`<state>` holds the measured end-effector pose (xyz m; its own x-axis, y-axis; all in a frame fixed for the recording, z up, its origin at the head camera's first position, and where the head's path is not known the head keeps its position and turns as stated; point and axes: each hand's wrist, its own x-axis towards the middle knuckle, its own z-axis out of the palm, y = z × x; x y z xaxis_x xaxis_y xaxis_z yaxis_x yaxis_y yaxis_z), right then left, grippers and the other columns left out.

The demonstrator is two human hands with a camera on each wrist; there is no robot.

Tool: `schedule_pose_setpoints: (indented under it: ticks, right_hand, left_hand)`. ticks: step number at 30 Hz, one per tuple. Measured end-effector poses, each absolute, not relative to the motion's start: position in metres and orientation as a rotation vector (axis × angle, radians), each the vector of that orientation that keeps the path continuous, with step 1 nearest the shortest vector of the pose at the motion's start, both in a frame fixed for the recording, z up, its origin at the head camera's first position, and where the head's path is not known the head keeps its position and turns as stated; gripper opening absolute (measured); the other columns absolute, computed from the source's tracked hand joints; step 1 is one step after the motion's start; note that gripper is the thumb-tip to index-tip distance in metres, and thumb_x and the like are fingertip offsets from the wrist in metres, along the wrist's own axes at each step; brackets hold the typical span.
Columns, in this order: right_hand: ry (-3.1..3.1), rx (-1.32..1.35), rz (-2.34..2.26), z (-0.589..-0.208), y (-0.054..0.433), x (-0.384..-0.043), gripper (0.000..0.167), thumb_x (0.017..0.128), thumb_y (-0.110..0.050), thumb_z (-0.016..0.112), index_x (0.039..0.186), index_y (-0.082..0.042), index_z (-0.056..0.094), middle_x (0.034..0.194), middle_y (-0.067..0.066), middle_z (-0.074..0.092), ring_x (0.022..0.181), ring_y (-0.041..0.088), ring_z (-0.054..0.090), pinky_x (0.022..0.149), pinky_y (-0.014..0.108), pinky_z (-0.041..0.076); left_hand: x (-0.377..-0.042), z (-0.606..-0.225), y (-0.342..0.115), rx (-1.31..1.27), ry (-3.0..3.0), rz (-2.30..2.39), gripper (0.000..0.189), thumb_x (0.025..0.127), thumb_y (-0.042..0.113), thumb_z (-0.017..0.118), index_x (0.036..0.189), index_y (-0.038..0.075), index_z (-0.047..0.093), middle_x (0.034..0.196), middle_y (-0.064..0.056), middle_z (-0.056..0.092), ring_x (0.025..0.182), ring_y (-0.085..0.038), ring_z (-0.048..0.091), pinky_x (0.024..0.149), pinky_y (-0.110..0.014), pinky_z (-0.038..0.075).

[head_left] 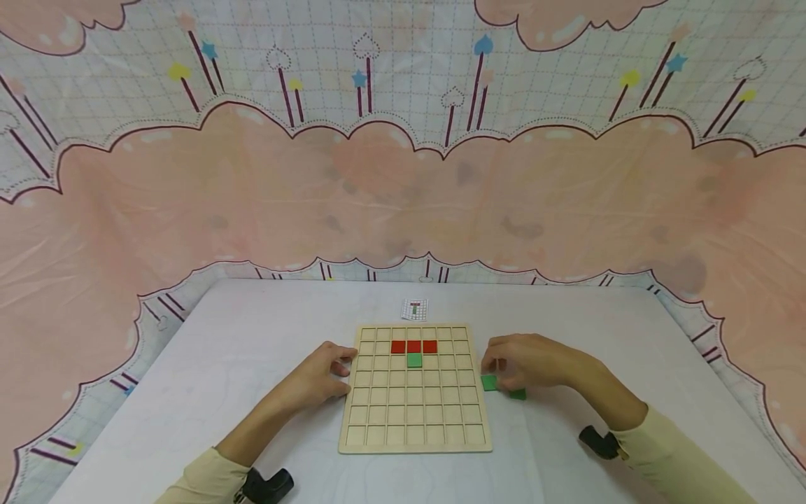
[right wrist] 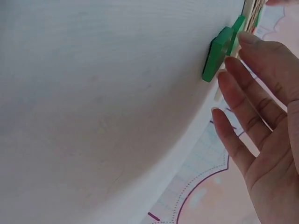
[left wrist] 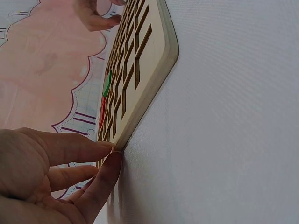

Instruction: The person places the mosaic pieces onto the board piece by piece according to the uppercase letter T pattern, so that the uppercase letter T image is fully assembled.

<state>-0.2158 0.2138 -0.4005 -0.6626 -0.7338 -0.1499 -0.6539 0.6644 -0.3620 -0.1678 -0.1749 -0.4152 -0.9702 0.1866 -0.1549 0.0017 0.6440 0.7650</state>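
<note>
A wooden grid board (head_left: 415, 413) lies flat on the table, with a row of three red tiles (head_left: 413, 347) in its upper part. One green tile (head_left: 414, 360) sits in the cell below the middle red one. My left hand (head_left: 315, 374) touches the board's left edge, thumb and forefinger spread along it. Just beyond the right edge, my right hand (head_left: 529, 360) hovers over two loose green tiles (head_left: 489, 383), partly covering them. In the right wrist view its fingertips are right beside the nearer green tile (right wrist: 217, 56), the fingers loosely extended.
A small printed card (head_left: 415, 309) with a T-shaped red and green pattern lies behind the board. The white table (head_left: 264, 308) reaches back to a patterned cloth backdrop (head_left: 403, 196). Black devices (head_left: 269, 486) are strapped at both wrists.
</note>
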Motion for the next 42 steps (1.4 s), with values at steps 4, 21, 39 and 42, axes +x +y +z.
schedule_pose_setpoints:
  ticks: [4, 21, 39, 42]
  right_hand:
    - [2.598, -1.099, -0.403, -0.4009, 0.2151, -0.2145, 0.025, 0.085, -0.019, 0.078, 0.109, -0.026, 0.073, 0.098, -0.017, 0.060, 0.093, 0.005, 0.057, 0.081, 0.028, 0.051]
    - [2.600, -1.138, -0.397, -0.4036, 0.2145, -0.2130, 0.026, 0.085, -0.016, 0.075, 0.108, -0.027, 0.073, 0.097, -0.017, 0.059, 0.091, 0.004, 0.056, 0.078, 0.026, 0.049]
    - [2.633, -1.098, -0.371, -0.4051, 0.2160, -0.2158, 0.025, 0.084, -0.018, 0.079, 0.107, -0.025, 0.073, 0.095, -0.016, 0.059, 0.088, 0.005, 0.056, 0.077, 0.027, 0.050]
    - [2.639, -1.106, -0.356, -0.4057, 0.2162, -0.2162, 0.025, 0.084, -0.020, 0.079, 0.107, -0.025, 0.073, 0.094, -0.017, 0.058, 0.087, 0.005, 0.055, 0.077, 0.026, 0.050]
  left_hand:
    - [-0.1678, -0.4153, -0.1749, 0.154, 2.644, 1.229, 0.065, 0.074, -0.015, 0.075, 0.136, -0.007, 0.058, 0.115, -0.012, 0.055, 0.097, -0.019, 0.057, 0.069, -0.030, 0.051]
    - [-0.1682, -0.4160, -0.1754, 0.149, 2.638, 1.229, 0.064, 0.075, -0.015, 0.075, 0.137, -0.006, 0.058, 0.116, -0.012, 0.055, 0.098, -0.020, 0.057, 0.069, -0.030, 0.051]
    - [-0.1679, -0.4170, -0.1755, 0.151, 2.647, 1.219, 0.064, 0.075, -0.015, 0.075, 0.136, -0.006, 0.058, 0.114, -0.012, 0.055, 0.097, -0.020, 0.057, 0.070, -0.030, 0.050]
    - [-0.1679, -0.4166, -0.1754, 0.152, 2.647, 1.219, 0.064, 0.075, -0.015, 0.075, 0.136, -0.006, 0.058, 0.114, -0.012, 0.055, 0.097, -0.020, 0.057, 0.070, -0.030, 0.051]
